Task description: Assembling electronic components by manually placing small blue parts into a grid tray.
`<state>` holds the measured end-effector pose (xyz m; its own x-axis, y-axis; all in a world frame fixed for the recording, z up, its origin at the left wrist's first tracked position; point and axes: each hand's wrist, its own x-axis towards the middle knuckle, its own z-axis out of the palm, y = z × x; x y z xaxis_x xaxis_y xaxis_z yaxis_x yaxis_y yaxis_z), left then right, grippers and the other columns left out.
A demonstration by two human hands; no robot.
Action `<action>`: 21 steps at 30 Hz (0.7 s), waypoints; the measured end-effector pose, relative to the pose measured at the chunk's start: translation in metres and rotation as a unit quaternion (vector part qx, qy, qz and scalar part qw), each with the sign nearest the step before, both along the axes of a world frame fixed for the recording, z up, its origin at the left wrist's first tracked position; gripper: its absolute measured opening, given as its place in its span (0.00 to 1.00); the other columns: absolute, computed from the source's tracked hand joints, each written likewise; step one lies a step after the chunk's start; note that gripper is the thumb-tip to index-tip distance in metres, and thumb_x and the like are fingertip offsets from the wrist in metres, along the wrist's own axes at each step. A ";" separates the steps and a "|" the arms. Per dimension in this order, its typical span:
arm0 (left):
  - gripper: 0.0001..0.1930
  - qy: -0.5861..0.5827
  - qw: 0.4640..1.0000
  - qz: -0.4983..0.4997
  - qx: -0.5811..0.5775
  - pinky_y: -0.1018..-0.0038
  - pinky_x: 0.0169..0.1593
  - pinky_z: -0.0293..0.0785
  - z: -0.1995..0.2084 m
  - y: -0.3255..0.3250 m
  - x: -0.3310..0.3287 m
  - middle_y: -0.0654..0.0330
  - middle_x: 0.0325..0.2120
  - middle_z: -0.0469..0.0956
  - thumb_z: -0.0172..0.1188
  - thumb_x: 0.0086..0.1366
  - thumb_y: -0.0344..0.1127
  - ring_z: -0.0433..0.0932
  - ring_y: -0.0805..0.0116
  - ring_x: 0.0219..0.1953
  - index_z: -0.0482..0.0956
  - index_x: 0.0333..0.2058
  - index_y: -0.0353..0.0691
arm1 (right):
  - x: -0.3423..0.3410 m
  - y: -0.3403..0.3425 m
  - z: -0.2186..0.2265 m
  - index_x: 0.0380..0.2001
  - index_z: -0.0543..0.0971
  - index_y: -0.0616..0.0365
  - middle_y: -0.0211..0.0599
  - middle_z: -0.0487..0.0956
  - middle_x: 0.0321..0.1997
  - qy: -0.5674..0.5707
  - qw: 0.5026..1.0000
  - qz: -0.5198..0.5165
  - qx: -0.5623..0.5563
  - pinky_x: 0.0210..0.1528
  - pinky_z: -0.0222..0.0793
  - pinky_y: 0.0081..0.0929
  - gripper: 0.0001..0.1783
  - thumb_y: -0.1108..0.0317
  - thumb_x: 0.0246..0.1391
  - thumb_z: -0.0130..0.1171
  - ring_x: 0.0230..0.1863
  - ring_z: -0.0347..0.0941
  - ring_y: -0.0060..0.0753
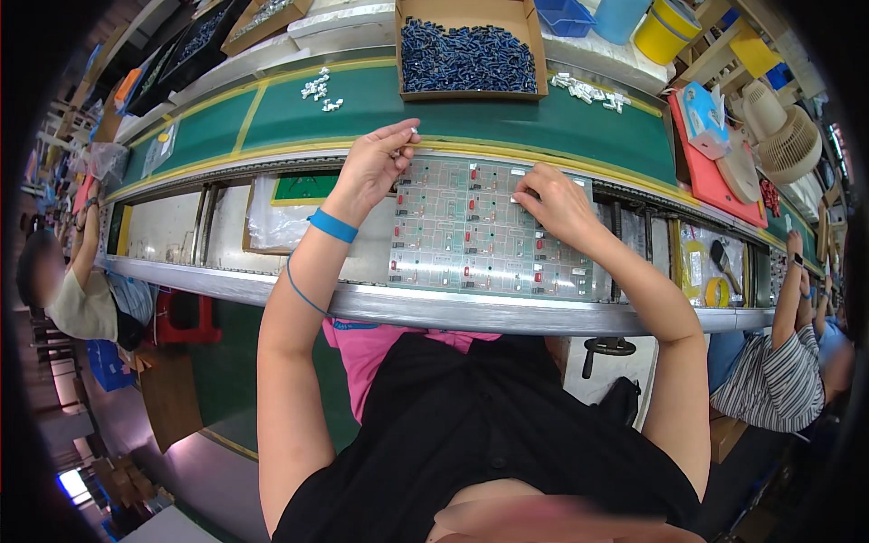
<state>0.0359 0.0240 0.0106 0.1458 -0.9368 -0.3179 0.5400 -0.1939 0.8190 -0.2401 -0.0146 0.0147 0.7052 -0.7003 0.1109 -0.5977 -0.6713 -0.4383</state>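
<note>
My left hand (376,167), with a blue strap round its wrist, is raised at the far left corner of a printed circuit board panel (434,258). Its fingertips pinch a small white component (414,133). The panel lies on the conveyor rails and carries red, black and orange parts in repeating groups. Over the panel's right half my right hand (554,201) is closed, its fingertips down close to the surface; whatever they hold is hidden. Beyond the hands, small white components (317,86) lie loose on the green belt, with another pile of white components (588,92) farther right.
A cardboard box (471,95) of dark blue cylindrical parts stands behind the panel. The metal rail (299,288) runs along the near side. At right are a red tray (715,172), a beige fan (783,136) and a yellow tape roll (717,291). Other people sit on both sides.
</note>
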 end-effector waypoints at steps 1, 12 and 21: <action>0.15 -0.002 1.000 -0.007 -0.003 0.87 0.22 0.63 0.000 0.001 -0.002 0.59 0.28 0.75 0.55 0.59 0.26 0.67 0.80 0.21 0.70 0.46 0.28 | 0.000 0.000 0.000 0.25 0.77 0.59 0.39 0.72 0.30 -0.007 1.000 -0.002 0.000 0.38 0.67 0.36 0.07 0.66 0.47 0.57 0.37 0.70 0.42; 0.12 -0.081 0.993 -0.084 0.025 0.88 0.21 0.61 0.006 0.008 -0.025 0.57 0.28 0.77 0.57 0.58 0.28 0.66 0.82 0.19 0.72 0.40 0.29 | -0.006 0.000 -0.014 0.24 0.76 0.58 0.36 0.72 0.29 -0.039 0.999 0.008 -0.036 0.34 0.67 0.35 0.06 0.66 0.47 0.57 0.35 0.70 0.39; 0.10 -0.252 0.956 -0.147 0.006 0.84 0.23 0.64 0.005 0.012 -0.046 0.63 0.24 0.78 0.56 0.56 0.30 0.67 0.82 0.19 0.75 0.36 0.30 | -0.010 -0.012 -0.001 0.29 0.77 0.56 0.36 0.73 0.31 -0.033 0.998 0.017 -0.041 0.35 0.68 0.35 0.08 0.64 0.48 0.56 0.35 0.71 0.40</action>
